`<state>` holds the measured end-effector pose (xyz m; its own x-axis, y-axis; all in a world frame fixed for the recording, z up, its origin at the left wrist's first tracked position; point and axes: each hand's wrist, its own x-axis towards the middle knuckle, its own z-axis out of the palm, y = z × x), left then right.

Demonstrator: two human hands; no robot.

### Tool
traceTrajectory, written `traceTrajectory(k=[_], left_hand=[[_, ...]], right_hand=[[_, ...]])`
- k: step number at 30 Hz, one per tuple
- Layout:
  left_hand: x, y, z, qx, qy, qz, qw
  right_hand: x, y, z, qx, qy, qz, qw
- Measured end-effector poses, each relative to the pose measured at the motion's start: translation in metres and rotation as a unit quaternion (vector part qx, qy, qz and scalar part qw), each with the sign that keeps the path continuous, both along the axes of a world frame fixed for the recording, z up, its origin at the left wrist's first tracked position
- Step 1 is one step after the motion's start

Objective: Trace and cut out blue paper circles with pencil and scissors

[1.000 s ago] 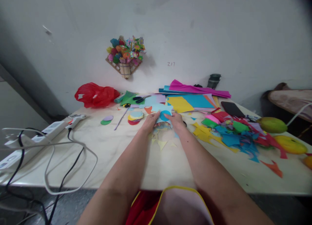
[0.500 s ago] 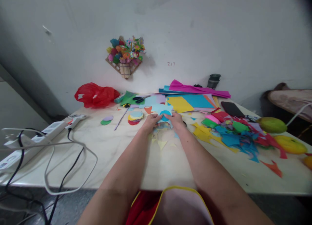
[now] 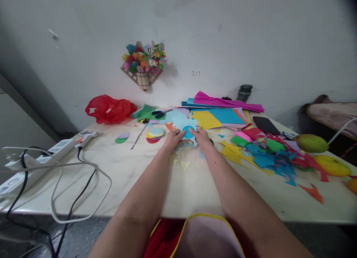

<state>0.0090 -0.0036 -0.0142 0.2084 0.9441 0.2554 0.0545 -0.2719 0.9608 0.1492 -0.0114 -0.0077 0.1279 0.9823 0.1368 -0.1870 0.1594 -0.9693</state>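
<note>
Both hands hold a light blue sheet of paper (image 3: 181, 121) over the middle of the table. A darker blue paper circle (image 3: 189, 131) lies against it, between my thumbs. My left hand (image 3: 174, 138) grips the left side of the paper, thumb at the circle's edge. Closed on the right side is my right hand (image 3: 202, 136), its thumb also by the circle. The fingers under the paper are hidden. Small pale yellow scraps (image 3: 185, 165) lie below the hands. Left of them are stacked paper circles (image 3: 155, 133).
Scissors (image 3: 158, 114) rest on green paper behind. Coloured sheets (image 3: 230, 115) lie at the back, a red bag (image 3: 110, 109) at the back left. Scraps (image 3: 263, 159), a phone (image 3: 265, 125) and fruit (image 3: 331, 165) are at right, power strips (image 3: 60, 150) with cables at left.
My thumbs have drawn slightly apart, and more of the blue circle shows between them. The sheet has shifted very little.
</note>
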Motion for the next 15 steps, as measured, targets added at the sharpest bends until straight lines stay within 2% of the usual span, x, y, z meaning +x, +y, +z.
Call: traceTrajectory(k=[3, 8, 11, 13, 15], left_hand=[[-0.0005, 0.0015, -0.0011, 0.013, -0.008, 0.009, 1.0], [0.0003, 0.0022, -0.0018, 0.007, -0.045, 0.03, 0.998], [0.0009, 0.0011, -0.0016, 0.001, -0.072, 0.022, 0.997], [0.001, 0.0004, -0.0016, -0.013, -0.091, 0.017, 0.996], [0.0011, -0.0006, -0.0014, -0.059, -0.117, 0.016, 0.991]], right_hand=[[0.0006, -0.0002, 0.0005, 0.005, 0.008, 0.001, 1.0], [0.0027, 0.0029, -0.0024, 0.007, -0.061, -0.038, 0.997], [0.0035, 0.0041, -0.0036, 0.003, -0.078, -0.037, 0.996], [0.0034, 0.004, -0.0036, 0.007, -0.081, -0.034, 0.996], [0.0029, 0.0037, -0.0035, 0.016, -0.084, -0.035, 0.996]])
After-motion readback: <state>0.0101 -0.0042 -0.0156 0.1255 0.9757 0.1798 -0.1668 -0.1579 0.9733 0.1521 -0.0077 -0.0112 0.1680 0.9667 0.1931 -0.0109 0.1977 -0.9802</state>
